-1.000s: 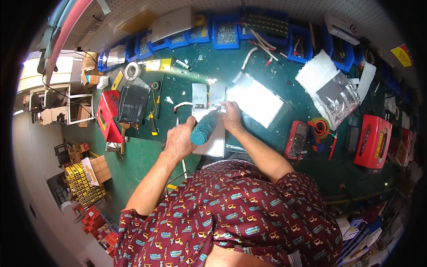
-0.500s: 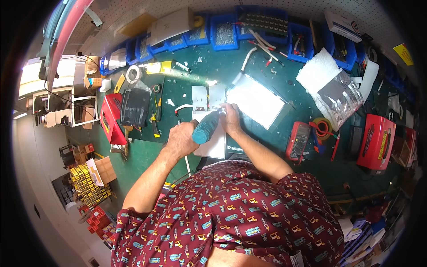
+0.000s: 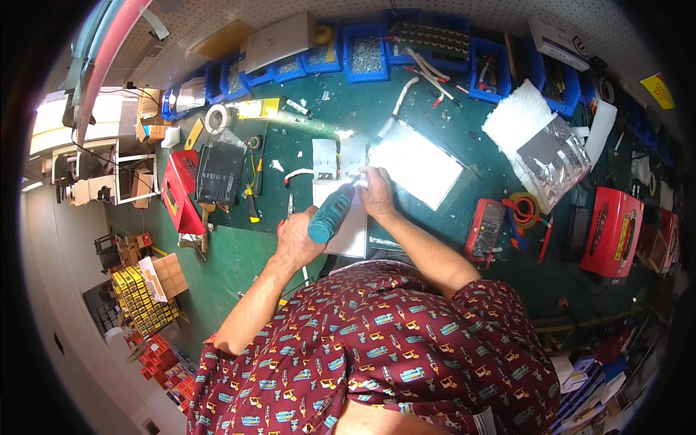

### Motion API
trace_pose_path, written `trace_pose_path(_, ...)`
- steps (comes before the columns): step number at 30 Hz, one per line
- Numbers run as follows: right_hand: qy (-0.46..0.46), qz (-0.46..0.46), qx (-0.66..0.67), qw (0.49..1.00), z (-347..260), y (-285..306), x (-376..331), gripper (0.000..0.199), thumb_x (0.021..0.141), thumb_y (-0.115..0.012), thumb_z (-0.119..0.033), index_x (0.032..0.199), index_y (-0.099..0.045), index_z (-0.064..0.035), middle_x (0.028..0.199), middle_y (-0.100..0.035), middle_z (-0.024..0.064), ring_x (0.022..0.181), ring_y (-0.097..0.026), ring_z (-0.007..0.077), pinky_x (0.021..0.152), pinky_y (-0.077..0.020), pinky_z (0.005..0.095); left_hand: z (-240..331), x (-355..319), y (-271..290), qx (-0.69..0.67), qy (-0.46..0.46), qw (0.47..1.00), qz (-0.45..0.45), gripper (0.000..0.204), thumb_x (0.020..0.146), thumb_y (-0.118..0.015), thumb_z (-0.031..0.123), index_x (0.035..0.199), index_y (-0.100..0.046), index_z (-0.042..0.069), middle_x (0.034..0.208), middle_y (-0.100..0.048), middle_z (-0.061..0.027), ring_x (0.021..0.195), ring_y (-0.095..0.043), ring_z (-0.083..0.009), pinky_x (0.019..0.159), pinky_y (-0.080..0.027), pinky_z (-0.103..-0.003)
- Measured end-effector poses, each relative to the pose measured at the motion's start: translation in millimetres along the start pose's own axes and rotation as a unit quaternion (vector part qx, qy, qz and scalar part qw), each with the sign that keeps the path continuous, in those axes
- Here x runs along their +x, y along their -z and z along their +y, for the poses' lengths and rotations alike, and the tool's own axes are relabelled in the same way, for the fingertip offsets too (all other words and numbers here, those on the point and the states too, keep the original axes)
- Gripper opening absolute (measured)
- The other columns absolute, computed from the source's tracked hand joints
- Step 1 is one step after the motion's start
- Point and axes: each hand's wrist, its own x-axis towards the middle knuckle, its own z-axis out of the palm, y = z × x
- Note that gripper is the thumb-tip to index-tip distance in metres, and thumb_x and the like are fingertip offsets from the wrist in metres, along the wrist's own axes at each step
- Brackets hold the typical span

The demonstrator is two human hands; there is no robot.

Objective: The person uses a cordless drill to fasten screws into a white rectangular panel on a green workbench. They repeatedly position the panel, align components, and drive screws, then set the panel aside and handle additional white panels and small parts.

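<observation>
Teal electric screwdriver (image 3: 330, 213) sits clamped in the left hand (image 3: 296, 238), its tip meeting a small white panel (image 3: 335, 161) on the green bench (image 3: 239, 257); the right hand (image 3: 377, 190) presses fingers onto that panel beside the tip, near a bright white sheet (image 3: 415, 164)

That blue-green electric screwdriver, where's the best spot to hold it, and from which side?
Probably round its thick round body, coming from the back end nearest the person. The electric screwdriver lies tilted, its tip pointing away toward the small white part on the green bench. The left hand wraps the rear that way, while the right hand steadies things near the tip.
</observation>
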Motion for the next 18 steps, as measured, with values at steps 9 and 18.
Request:
trace_pose_path(9, 0.024, -0.002, -0.034, 0.999, -2.9, 3.0, 7.4, 0.033, 0.075, -0.075, -0.004, 0.106, -0.067, -0.0085, 0.094, -0.063, 0.0122, 0.098, -0.059, 0.0330, 0.086, -0.0482, 0.0429, 2.5, -5.0, 0.4, -0.020, 0.017, 1.000, 0.002, 0.039, 0.076, -0.077, 0.023, 0.109, -0.064, 0.004, 0.096, -0.072, -0.0218, 0.093, -0.069, -0.0410, 0.082, -0.056, -0.047)
trace_pose_path(18, -0.025, -0.161, -0.174, 0.971, -6.4, 13.8, 41.8, 0.021, 0.083, -0.069, -0.016, 0.102, -0.069, -0.0083, 0.104, -0.068, 0.0143, 0.102, -0.065, 0.0334, 0.086, -0.0514, 0.0441, 1.6, -7.3, -5.5, -0.018, 0.014, 1.000, 0.019, 0.034, 0.076, -0.076, 0.021, 0.104, -0.064, 0.004, 0.092, -0.072, -0.0218, 0.091, -0.069, -0.0412, 0.081, -0.056, -0.048)
